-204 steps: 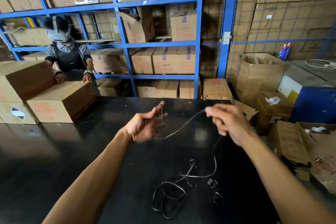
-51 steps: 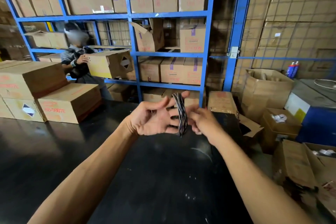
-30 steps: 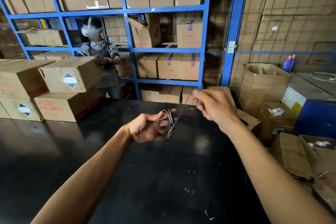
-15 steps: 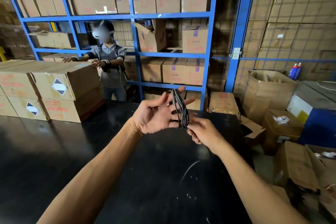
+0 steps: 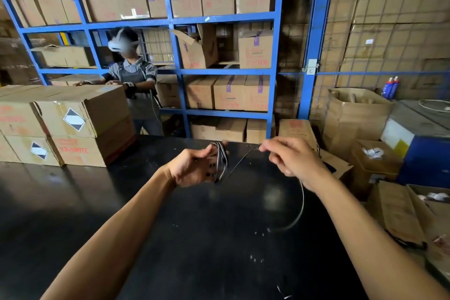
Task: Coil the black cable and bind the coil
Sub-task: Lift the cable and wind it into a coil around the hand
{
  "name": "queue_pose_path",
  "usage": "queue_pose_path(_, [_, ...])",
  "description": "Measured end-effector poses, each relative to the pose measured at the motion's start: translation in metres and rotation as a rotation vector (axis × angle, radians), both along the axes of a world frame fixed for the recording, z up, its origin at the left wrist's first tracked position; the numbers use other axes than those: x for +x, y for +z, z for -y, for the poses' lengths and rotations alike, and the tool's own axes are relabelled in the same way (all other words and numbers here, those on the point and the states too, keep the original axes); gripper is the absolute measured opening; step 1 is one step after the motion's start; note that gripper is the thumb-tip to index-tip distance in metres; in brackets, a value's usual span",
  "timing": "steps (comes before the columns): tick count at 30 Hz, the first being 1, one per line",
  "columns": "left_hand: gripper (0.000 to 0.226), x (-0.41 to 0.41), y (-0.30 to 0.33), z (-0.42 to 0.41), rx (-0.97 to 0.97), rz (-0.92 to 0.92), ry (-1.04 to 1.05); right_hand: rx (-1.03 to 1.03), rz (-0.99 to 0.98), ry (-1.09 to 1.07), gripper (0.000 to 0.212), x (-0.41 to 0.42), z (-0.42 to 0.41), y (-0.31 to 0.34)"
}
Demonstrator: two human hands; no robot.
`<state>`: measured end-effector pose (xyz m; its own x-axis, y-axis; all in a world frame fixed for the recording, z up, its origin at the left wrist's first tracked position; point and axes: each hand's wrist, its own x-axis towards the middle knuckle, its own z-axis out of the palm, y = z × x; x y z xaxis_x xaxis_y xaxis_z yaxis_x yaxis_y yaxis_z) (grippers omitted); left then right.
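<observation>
Several loops of the thin black cable (image 5: 222,162) are wound around the fingers of my left hand (image 5: 194,168), which holds the coil above the black table. My right hand (image 5: 292,161) pinches the free strand to the right of the coil and holds it taut. From under my right hand the loose tail (image 5: 300,204) hangs down in a curve and ends just above the table top.
The glossy black table (image 5: 170,238) fills the foreground. Stacked cardboard boxes (image 5: 73,124) sit on its far left. Another person stands behind them by blue shelving (image 5: 180,70). Open cartons (image 5: 375,161) crowd the floor at right.
My right hand has swung from below the coil up and out to the right, pulling the free strand taut. The loose tail is shorter than before. The left hand still holds the coil.
</observation>
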<state>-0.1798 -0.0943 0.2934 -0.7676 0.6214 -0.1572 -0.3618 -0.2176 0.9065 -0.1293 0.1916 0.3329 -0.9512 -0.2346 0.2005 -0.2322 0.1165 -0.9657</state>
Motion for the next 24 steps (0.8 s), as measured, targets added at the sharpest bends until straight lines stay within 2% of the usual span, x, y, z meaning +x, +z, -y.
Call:
queue_pose_path(3, [0.051, 0.009, -0.006, -0.018, -0.094, 0.005, -0.192, 0.053, -0.088, -0.006, 0.024, -0.013, -0.001, 0.02])
queue_pose_path(6, [0.053, 0.018, -0.003, -0.035, -0.156, -0.064, -0.396, 0.142, -0.16, -0.02, 0.034, -0.023, 0.002, 0.027])
queue_pose_path(9, [0.055, 0.028, 0.007, -0.042, -0.106, -0.111, -0.518, 0.191, -0.177, -0.036, 0.044, -0.03, 0.003, 0.019])
queue_pose_path(11, [0.056, 0.032, 0.015, -0.044, -0.011, -0.126, -0.552, 0.175, -0.142, -0.041, 0.031, -0.033, 0.006, 0.005])
queue_pose_path(12, [0.056, 0.034, 0.019, -0.045, 0.056, -0.126, -0.558, 0.123, -0.097, -0.029, 0.016, -0.034, 0.008, -0.003])
queue_pose_path(13, [0.056, 0.035, 0.024, -0.046, 0.127, -0.129, -0.558, 0.063, -0.066, -0.013, 0.018, -0.036, 0.011, -0.013])
queue_pose_path(15, [0.055, 0.035, 0.031, -0.048, 0.253, -0.167, -0.542, -0.021, -0.024, 0.017, 0.037, -0.034, 0.019, -0.034])
queue_pose_path(18, [0.054, 0.028, 0.041, -0.048, 0.402, -0.263, -0.46, 0.026, -0.005, 0.045, 0.035, -0.015, 0.033, -0.06])
queue_pose_path(21, [0.054, 0.018, 0.049, -0.044, 0.41, -0.279, -0.312, 0.064, -0.005, 0.075, 0.018, 0.0, 0.039, -0.081])
queue_pose_path(24, [0.057, 0.008, 0.045, -0.037, 0.321, -0.226, -0.142, 0.092, -0.009, 0.043, 0.021, 0.01, 0.035, -0.088])
